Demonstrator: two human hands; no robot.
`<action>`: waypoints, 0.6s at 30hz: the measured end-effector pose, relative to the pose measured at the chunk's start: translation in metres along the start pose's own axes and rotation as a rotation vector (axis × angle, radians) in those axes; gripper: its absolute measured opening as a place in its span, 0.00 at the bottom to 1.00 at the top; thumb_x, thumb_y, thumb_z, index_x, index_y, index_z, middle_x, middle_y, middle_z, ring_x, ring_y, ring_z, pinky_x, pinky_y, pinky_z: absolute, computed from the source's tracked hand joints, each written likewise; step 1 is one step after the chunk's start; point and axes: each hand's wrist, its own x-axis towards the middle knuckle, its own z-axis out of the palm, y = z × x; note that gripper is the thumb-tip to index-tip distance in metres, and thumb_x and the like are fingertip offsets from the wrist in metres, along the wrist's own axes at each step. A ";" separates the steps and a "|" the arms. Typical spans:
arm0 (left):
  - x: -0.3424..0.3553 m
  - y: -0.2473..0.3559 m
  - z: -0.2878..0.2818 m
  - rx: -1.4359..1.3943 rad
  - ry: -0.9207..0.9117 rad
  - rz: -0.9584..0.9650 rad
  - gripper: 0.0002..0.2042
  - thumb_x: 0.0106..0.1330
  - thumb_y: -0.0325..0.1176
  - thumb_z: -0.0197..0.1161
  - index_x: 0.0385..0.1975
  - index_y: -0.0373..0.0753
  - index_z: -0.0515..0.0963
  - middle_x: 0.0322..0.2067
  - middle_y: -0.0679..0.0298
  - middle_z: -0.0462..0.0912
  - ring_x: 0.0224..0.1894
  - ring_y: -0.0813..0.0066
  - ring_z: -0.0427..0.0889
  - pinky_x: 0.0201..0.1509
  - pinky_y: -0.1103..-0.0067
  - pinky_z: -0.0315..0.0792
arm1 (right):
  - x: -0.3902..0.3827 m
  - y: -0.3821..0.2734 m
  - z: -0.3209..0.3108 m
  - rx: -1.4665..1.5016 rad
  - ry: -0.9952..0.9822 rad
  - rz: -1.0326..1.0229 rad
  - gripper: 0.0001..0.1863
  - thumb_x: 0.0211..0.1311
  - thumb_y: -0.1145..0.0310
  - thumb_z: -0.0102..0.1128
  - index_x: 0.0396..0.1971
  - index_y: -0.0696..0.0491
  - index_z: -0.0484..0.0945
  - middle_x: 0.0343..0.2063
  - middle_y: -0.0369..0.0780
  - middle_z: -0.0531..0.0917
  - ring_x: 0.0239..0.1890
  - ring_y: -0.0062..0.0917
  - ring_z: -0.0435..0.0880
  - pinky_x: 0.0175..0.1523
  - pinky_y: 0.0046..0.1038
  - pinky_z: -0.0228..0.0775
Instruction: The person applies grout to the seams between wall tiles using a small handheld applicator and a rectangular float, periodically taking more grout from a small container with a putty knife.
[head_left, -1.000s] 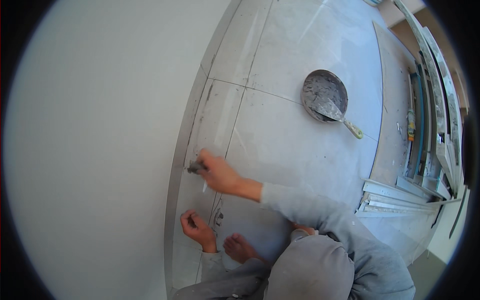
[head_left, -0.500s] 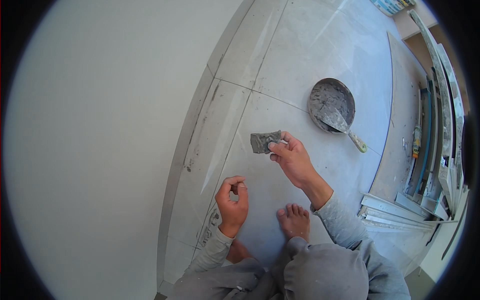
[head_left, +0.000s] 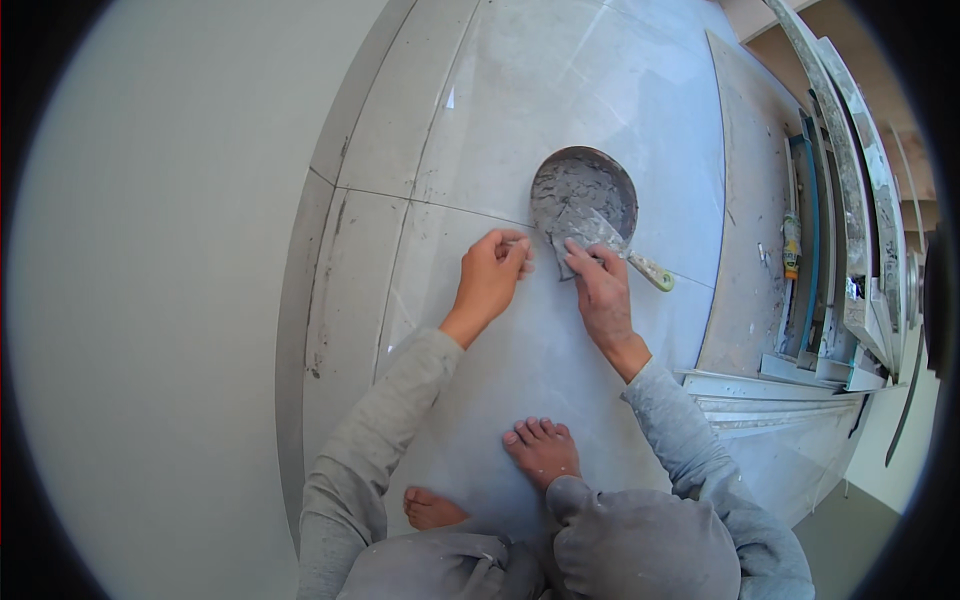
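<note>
A round pan [head_left: 541,182] of lumpy grey paste [head_left: 580,190] sits on the floor ahead. Across its near right rim leans a putty knife [head_left: 652,271], blade in the paste, pale-and-green handle pointing outward. My right hand [head_left: 605,300] is closed on a thin, flat, paste-smeared grey piece [head_left: 566,264] at the pan's near edge, close beside the blade. Fingers partly cover this piece, and its material is unclear. Left of the pan, my left hand [head_left: 490,285] hovers with its fingers curled together; whatever they may hold is hidden.
A plain wall [head_left: 160,300] rises on the left above a grey skirting strip. Large pale tiles [head_left: 480,370] with dark joints cover the floor. On the right lie a board [head_left: 745,220], long metal strips [head_left: 770,390] and a yellow-orange tube [head_left: 792,245]. My bare feet [head_left: 545,452] are below.
Both hands have reached forward. My right hand has brought the flat grey piece to the pan's near edge; my left hand has risen beside it. The view has shifted rightward.
</note>
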 end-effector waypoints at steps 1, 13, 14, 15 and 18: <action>0.008 0.002 0.007 -0.079 0.004 -0.079 0.10 0.75 0.31 0.62 0.48 0.30 0.79 0.35 0.61 0.87 0.35 0.77 0.85 0.41 0.81 0.79 | -0.002 0.000 0.000 -0.005 -0.005 0.003 0.19 0.52 0.84 0.67 0.46 0.55 0.85 0.53 0.38 0.88 0.51 0.36 0.82 0.52 0.33 0.75; 0.030 0.008 0.038 0.013 0.127 -0.131 0.09 0.69 0.29 0.70 0.39 0.29 0.81 0.33 0.61 0.87 0.34 0.77 0.85 0.40 0.80 0.79 | -0.005 0.005 -0.042 0.230 -0.235 -0.117 0.18 0.52 0.84 0.66 0.45 0.56 0.82 0.51 0.39 0.88 0.50 0.37 0.83 0.53 0.33 0.76; 0.029 0.006 0.035 0.017 0.138 -0.137 0.09 0.69 0.29 0.70 0.39 0.29 0.81 0.33 0.61 0.87 0.34 0.77 0.85 0.40 0.80 0.79 | -0.001 0.000 -0.047 0.243 -0.239 -0.119 0.18 0.52 0.84 0.66 0.45 0.56 0.82 0.51 0.39 0.88 0.50 0.37 0.83 0.53 0.33 0.76; 0.030 0.004 0.033 0.019 0.131 -0.129 0.09 0.69 0.30 0.70 0.40 0.29 0.82 0.33 0.61 0.87 0.35 0.77 0.85 0.41 0.79 0.79 | 0.005 -0.007 -0.053 0.304 -0.166 -0.050 0.18 0.54 0.84 0.65 0.47 0.57 0.81 0.49 0.41 0.89 0.47 0.36 0.84 0.52 0.33 0.77; 0.030 -0.005 0.030 0.023 0.162 -0.070 0.10 0.68 0.30 0.69 0.41 0.30 0.83 0.34 0.59 0.88 0.35 0.75 0.86 0.41 0.77 0.79 | 0.030 -0.009 -0.051 0.490 -0.044 0.314 0.17 0.60 0.83 0.63 0.50 0.59 0.78 0.46 0.43 0.88 0.43 0.30 0.86 0.51 0.29 0.78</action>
